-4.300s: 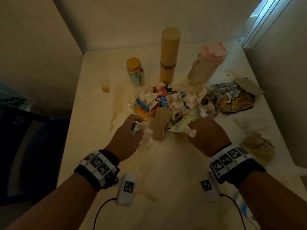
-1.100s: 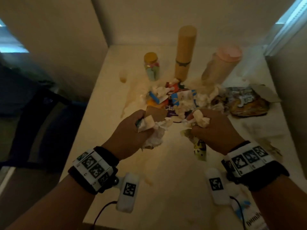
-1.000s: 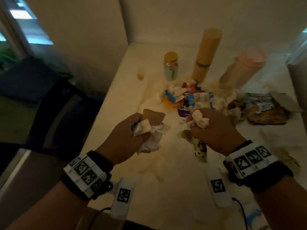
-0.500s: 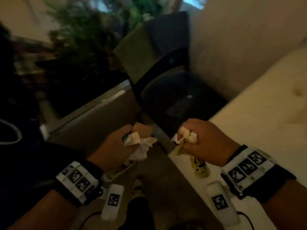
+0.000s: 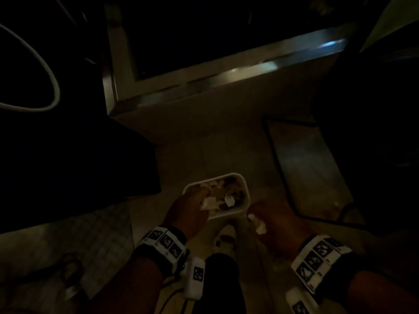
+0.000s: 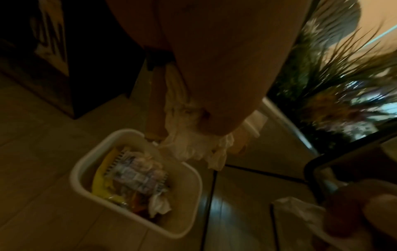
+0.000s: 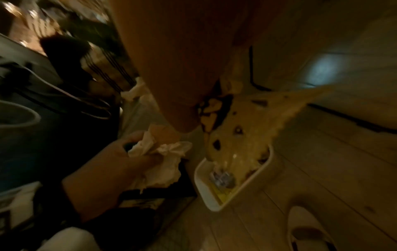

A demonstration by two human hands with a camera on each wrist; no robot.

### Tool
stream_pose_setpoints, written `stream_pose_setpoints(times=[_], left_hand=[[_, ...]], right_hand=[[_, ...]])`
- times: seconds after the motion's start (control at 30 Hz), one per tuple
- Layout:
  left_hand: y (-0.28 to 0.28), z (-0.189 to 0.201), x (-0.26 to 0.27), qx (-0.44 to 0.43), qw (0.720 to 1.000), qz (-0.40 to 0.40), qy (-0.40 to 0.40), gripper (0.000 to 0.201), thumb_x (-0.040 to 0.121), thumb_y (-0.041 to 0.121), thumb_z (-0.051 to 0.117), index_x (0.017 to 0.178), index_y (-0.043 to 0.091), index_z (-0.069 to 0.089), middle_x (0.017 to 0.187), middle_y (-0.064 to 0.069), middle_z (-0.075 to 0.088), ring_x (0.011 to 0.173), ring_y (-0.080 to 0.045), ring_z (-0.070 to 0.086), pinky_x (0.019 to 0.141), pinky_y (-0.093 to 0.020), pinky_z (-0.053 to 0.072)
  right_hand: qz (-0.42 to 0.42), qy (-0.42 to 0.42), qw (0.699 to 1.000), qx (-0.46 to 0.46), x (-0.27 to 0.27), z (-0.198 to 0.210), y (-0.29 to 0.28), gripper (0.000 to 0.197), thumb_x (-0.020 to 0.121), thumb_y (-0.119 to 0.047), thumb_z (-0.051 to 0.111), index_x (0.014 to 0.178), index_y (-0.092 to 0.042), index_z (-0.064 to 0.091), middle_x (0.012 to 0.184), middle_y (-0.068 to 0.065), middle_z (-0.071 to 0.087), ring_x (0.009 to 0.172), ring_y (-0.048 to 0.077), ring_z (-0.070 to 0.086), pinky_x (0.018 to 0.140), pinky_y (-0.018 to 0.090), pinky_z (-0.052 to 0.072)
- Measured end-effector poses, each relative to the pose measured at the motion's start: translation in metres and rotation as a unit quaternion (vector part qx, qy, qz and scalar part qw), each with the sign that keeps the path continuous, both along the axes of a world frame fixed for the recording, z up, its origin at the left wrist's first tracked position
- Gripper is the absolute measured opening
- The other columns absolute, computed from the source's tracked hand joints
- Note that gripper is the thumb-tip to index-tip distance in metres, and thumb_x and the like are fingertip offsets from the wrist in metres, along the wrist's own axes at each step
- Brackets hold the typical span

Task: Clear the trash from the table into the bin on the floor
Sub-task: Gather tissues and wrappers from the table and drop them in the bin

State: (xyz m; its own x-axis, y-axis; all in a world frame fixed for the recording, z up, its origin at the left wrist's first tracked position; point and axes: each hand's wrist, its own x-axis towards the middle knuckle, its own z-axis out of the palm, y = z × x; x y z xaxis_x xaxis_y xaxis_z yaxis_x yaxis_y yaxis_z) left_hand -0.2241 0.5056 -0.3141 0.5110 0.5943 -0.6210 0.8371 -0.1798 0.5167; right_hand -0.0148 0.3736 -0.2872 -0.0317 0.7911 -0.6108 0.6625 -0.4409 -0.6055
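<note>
A white rectangular bin stands on the floor, partly filled with wrappers and tissue. My left hand hovers over the bin's near left part and grips crumpled white tissue with a brown cardboard piece. In the left wrist view the bin lies directly below that tissue. My right hand is just right of the bin. It grips a yellow wrapper with black spots and some white tissue. The wrapper hangs down over the bin.
A pale slipper is on the floor just before the bin. A dark mat lies to the right, a metal frame runs beyond, and a dark block sits on the left. A plant stands nearby.
I have turned left from the table down to the floor. Both hands have carried their trash off the table's edge and lowered it to the bin.
</note>
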Motion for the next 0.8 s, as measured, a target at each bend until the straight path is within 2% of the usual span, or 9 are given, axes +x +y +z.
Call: stream_pose_setpoints(times=[0.13, 0.23, 0.37, 0.43, 0.5, 0.6, 0.7, 0.77, 0.8], left_hand=[[0.006, -0.077, -0.007, 0.001, 0.998, -0.053, 0.015, 0.052, 0.091, 0.017, 0.056, 0.141, 0.025, 0.044, 0.146, 0.000, 0.041, 0.133, -0.024, 0.040, 0.107, -0.033, 0.037], [0.015, -0.124, -0.014, 0.009, 0.997, -0.071, 0.022, 0.052, 0.089, 0.013, 0.055, 0.139, 0.024, 0.046, 0.143, -0.002, 0.044, 0.131, -0.026, 0.041, 0.105, -0.040, 0.040], [0.031, -0.166, -0.011, 0.052, 0.994, -0.094, 0.016, 0.044, 0.085, 0.011, 0.051, 0.128, 0.021, 0.055, 0.125, -0.005, 0.054, 0.116, -0.029, 0.049, 0.096, -0.040, 0.043], [0.033, -0.180, -0.006, 0.044, 0.991, -0.128, 0.015, 0.048, 0.081, 0.025, 0.043, 0.127, 0.020, 0.056, 0.124, -0.005, 0.055, 0.115, -0.028, 0.050, 0.098, -0.039, 0.039], [0.032, -0.199, -0.005, 0.014, 0.988, -0.151, 0.033, 0.056, 0.079, 0.036, 0.038, 0.132, 0.023, 0.051, 0.131, -0.001, 0.050, 0.121, -0.024, 0.046, 0.103, -0.038, 0.036], [0.027, -0.228, -0.013, -0.010, 0.986, -0.156, 0.053, 0.054, 0.087, 0.045, 0.049, 0.139, 0.030, 0.042, 0.134, 0.003, 0.045, 0.125, -0.021, 0.042, 0.106, -0.038, 0.033], [0.024, -0.235, -0.016, -0.039, 0.985, -0.151, 0.073, 0.064, 0.090, 0.039, 0.051, 0.148, 0.031, 0.026, 0.140, 0.000, 0.038, 0.129, -0.023, 0.036, 0.110, -0.041, 0.028], [0.022, -0.233, -0.014, -0.023, 0.980, -0.168, 0.106, 0.069, 0.091, 0.036, 0.050, 0.151, 0.029, 0.016, 0.144, -0.003, 0.032, 0.129, -0.027, 0.033, 0.110, -0.042, 0.027], [0.021, -0.232, -0.013, -0.012, 0.977, -0.178, 0.116, 0.070, 0.091, 0.042, 0.046, 0.152, 0.029, 0.014, 0.144, -0.003, 0.031, 0.128, -0.028, 0.032, 0.109, -0.043, 0.027]], right_hand=[[0.003, 0.001, 0.998, 0.059, -0.021, -0.070, 0.013, 0.038, 0.072, -0.046, 0.051, 0.103, -0.028, 0.063, 0.100, 0.003, 0.068, 0.087, 0.022, 0.068, 0.077, 0.027, 0.049], [0.063, -0.028, 0.996, 0.060, -0.031, -0.120, 0.030, 0.049, 0.069, -0.055, 0.048, 0.110, -0.030, 0.059, 0.110, 0.005, 0.067, 0.099, 0.027, 0.065, 0.082, 0.040, 0.056], [0.105, -0.036, 0.991, 0.080, -0.028, -0.172, 0.051, 0.041, 0.066, -0.028, 0.075, 0.104, -0.022, 0.064, 0.117, 0.006, 0.064, 0.108, 0.028, 0.061, 0.079, 0.041, 0.058], [0.111, -0.033, 0.991, 0.069, -0.025, -0.195, 0.061, 0.040, 0.070, -0.028, 0.072, 0.109, -0.021, 0.064, 0.122, 0.004, 0.061, 0.115, 0.027, 0.057, 0.087, 0.041, 0.055], [0.126, -0.048, 0.989, 0.068, -0.025, -0.212, 0.069, 0.042, 0.067, -0.030, 0.073, 0.107, -0.022, 0.064, 0.115, 0.002, 0.064, 0.106, 0.026, 0.061, 0.079, 0.041, 0.057], [0.172, -0.103, 0.976, 0.083, -0.025, -0.230, 0.077, 0.062, 0.053, -0.039, 0.082, 0.110, -0.022, 0.061, 0.105, 0.002, 0.066, 0.095, 0.027, 0.064, 0.075, 0.040, 0.058], [0.184, -0.156, 0.969, 0.059, -0.026, -0.243, 0.084, 0.073, 0.065, -0.059, 0.065, 0.130, -0.031, 0.049, 0.117, 0.000, 0.058, 0.109, 0.026, 0.053, 0.089, 0.042, 0.051], [0.171, -0.174, 0.968, 0.058, -0.034, -0.245, 0.085, 0.070, 0.074, -0.068, 0.051, 0.133, -0.031, 0.047, 0.123, 0.003, 0.054, 0.114, 0.028, 0.048, 0.095, 0.046, 0.045], [0.158, -0.176, 0.970, 0.063, -0.038, -0.244, 0.085, 0.070, 0.076, -0.072, 0.048, 0.133, -0.030, 0.048, 0.126, 0.004, 0.054, 0.117, 0.029, 0.047, 0.098, 0.047, 0.042]])
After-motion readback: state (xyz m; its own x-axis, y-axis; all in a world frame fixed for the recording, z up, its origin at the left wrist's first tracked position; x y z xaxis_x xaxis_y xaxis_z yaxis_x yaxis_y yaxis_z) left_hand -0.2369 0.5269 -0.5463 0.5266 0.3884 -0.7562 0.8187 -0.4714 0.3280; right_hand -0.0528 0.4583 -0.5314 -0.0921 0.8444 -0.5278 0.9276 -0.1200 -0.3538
